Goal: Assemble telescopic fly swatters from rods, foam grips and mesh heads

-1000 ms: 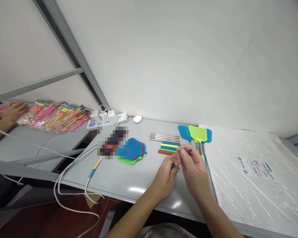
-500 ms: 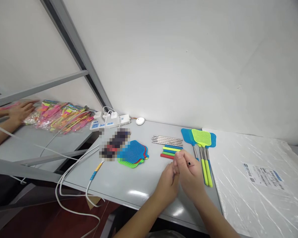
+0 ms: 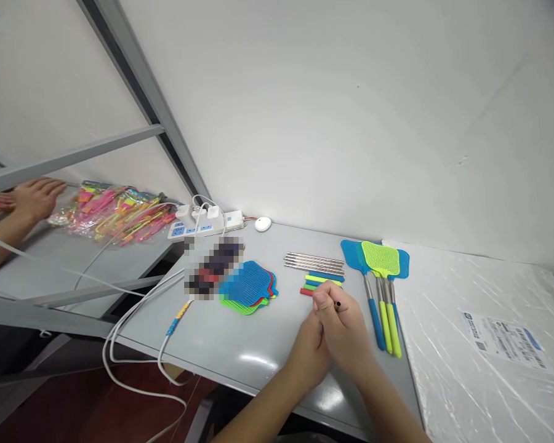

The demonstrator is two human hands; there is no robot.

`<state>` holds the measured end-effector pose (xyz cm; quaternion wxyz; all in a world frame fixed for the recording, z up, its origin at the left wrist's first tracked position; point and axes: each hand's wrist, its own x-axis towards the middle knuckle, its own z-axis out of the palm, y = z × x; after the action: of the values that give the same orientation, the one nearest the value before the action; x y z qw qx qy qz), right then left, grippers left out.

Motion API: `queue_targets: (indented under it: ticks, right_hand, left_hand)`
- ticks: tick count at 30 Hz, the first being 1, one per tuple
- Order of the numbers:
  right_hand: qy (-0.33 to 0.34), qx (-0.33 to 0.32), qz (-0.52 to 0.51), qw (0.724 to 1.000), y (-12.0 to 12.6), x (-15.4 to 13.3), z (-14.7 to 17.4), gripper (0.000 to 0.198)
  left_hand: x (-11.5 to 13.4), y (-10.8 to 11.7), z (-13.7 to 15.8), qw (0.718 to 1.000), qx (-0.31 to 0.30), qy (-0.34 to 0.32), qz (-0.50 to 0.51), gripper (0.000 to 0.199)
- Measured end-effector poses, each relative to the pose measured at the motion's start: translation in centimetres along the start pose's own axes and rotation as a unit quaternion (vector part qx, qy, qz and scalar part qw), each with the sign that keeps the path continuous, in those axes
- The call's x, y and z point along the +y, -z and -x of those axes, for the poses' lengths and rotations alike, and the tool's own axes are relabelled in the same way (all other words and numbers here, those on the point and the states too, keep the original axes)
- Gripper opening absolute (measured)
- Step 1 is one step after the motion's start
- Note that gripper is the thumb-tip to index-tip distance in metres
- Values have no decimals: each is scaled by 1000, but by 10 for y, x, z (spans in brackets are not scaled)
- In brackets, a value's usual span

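Observation:
My right hand [image 3: 344,320] is closed around a thin tube [image 3: 338,304]; only its dark, round end pokes out of the fist. Pressed against it, my left hand [image 3: 310,347] is closed too, and its fingers and anything in them are hidden. Just beyond my hands lie several coloured handle grips [image 3: 324,279] in blue, yellow, green and red. Behind those, several metal rods [image 3: 314,263] rest side by side. To the right are several fly swatters [image 3: 381,258] with blue and yellow-green heads. Loose swatter heads [image 3: 249,284] are stacked to the left.
A plastic-wrapped package [image 3: 484,381] covers the table's right side. At the left are a power strip [image 3: 206,231], a white round device [image 3: 263,224], cables [image 3: 120,384] and a pixelated item. Beyond the metal frame [image 3: 161,132], a co-worker's hands [image 3: 37,197] are near bagged colourful items [image 3: 120,212].
My joined hands have shifted slightly left, away from the fly swatters, still closed together. The view has moved a little. The co-worker's hand has lifted off the bagged items.

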<state>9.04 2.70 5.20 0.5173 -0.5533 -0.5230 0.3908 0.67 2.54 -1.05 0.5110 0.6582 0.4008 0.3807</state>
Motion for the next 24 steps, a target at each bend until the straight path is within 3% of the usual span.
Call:
queue_targets:
  ticks: [5, 12, 24]
  right_hand:
    - [-16, 14, -4, 1000, 3, 7, -1, 33]
    - [-5, 0, -4, 1000, -3, 12, -3, 33]
    - [-12, -4, -8, 1000, -6, 21, -7, 38]
  left_hand:
    - [-11, -4, 0, 998, -40, -1, 43, 23]
    - [-11, -5, 0, 999, 10, 23, 44, 23]
    - [-12, -3, -1, 998, -34, 12, 51, 26]
